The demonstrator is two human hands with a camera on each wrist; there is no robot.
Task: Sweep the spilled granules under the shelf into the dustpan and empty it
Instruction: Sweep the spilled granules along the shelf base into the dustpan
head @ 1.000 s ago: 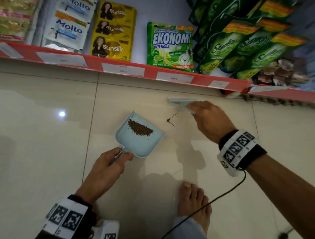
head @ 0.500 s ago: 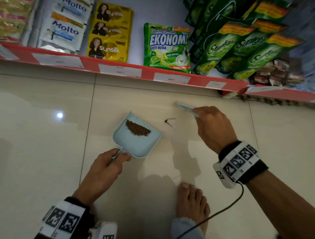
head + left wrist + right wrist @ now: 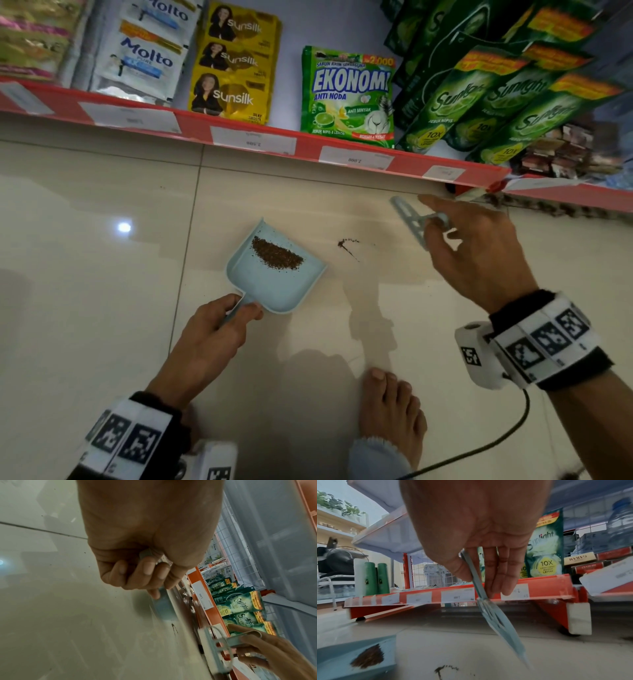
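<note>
A light blue dustpan [image 3: 274,284] lies flat on the tiled floor with a heap of brown granules [image 3: 277,256] near its lip. My left hand [image 3: 236,317] grips its short handle [image 3: 163,601]. A small streak of granules [image 3: 346,244] lies on the floor just right of the pan, also low in the right wrist view as spilled granules [image 3: 445,668]. My right hand [image 3: 479,253] holds a small light blue brush [image 3: 409,222] between thumb and fingers. The brush [image 3: 496,616] hangs tilted above the floor, right of the streak.
The red-edged bottom shelf [image 3: 308,144] with price tags runs across the back, stocked with sachets and green pouches. Its foot [image 3: 578,618] stands on the floor at right. Dark specks [image 3: 555,207] line the floor under the shelf there. My bare foot [image 3: 390,411] and a cable [image 3: 496,442] are close.
My right hand has lifted the brush off the floor and drawn it back to the right, away from the streak. The left hand and dustpan have stayed in place.
</note>
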